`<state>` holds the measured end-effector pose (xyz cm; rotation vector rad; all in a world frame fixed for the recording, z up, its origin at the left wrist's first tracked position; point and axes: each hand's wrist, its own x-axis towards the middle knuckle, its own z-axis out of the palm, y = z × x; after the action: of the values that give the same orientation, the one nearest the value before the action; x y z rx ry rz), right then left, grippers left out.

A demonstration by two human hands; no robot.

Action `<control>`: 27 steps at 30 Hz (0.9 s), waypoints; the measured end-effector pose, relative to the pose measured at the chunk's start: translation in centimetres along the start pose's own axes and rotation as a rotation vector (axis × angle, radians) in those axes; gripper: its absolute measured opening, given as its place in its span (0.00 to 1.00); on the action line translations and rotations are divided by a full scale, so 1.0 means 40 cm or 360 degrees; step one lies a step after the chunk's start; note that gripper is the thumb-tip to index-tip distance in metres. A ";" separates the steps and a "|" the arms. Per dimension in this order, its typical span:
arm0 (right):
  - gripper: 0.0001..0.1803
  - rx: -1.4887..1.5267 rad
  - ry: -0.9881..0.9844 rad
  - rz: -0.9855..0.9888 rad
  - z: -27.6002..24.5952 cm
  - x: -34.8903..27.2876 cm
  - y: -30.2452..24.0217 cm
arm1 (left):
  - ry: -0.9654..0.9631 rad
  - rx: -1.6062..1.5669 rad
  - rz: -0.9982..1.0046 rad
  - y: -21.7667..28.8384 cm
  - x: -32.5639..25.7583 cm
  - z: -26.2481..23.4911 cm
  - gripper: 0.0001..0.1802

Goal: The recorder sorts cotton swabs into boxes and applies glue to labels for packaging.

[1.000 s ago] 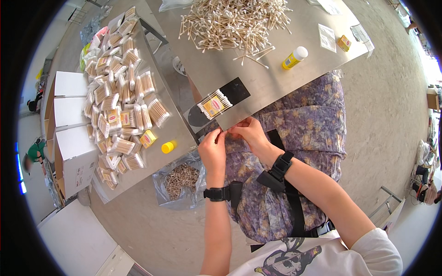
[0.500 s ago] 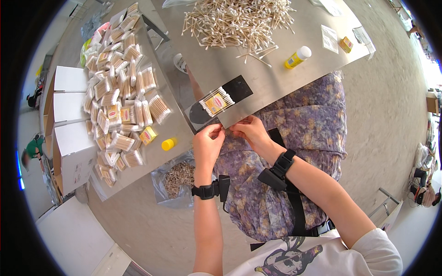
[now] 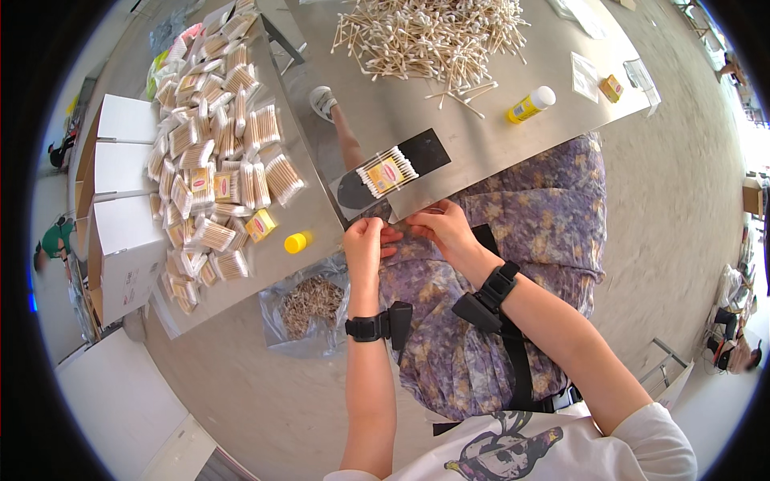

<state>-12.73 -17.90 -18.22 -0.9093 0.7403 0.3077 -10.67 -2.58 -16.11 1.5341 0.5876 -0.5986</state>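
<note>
My left hand (image 3: 366, 244) is just below the table's near corner, thumb and forefinger pinched together and the other fingers loosely curled. To its right, my right hand (image 3: 446, 232) has its fingertips drawn together at the table edge. Whatever either pinch holds is too small or too clear to make out. Just beyond both hands, a flat row of cotton swabs (image 3: 405, 163) with a yellow card (image 3: 387, 173) over its middle lies on a black strip (image 3: 427, 151). A large heap of loose cotton swabs (image 3: 429, 40) covers the far part of this metal table (image 3: 473, 152).
A yellow glue stick (image 3: 531, 105) and a small yellow box (image 3: 611, 88) lie to the right. On the left table are many packed swab bundles (image 3: 216, 144), a yellow cap (image 3: 297, 242) and a white carton (image 3: 128, 216). A plastic bag of swabs (image 3: 309, 309) sits below.
My left hand has moved slightly down and right, its lower fingers loosening from a tighter curl. The right hand has shifted a little right. The whole view has shifted slightly.
</note>
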 end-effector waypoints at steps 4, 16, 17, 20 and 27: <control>0.17 0.0040 -0.0046 0.0004 -0.003 0.000 -0.002 | -0.0048 -0.0305 -0.0083 0.003 -0.007 0.011 0.14; 0.15 0.0107 -0.0074 0.0036 -0.008 -0.005 0.002 | 0.0299 -0.0571 0.0304 -0.074 -0.060 0.112 0.11; 0.15 0.0116 -0.0063 0.0054 -0.005 -0.009 0.000 | 0.0388 -0.0565 0.0368 -0.070 -0.067 0.118 0.09; 0.14 0.0087 -0.0056 0.0063 0.003 -0.013 -0.001 | 0.0464 -0.0584 0.0397 -0.069 -0.070 0.118 0.08; 0.13 0.0047 -0.0010 0.0044 -0.002 -0.011 -0.003 | 0.0509 -0.0509 0.0506 -0.080 -0.060 0.126 0.10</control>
<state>-13.04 -18.02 -17.87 -0.8704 0.7504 0.3234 -14.73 -7.48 -17.01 1.3862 0.6291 -0.0112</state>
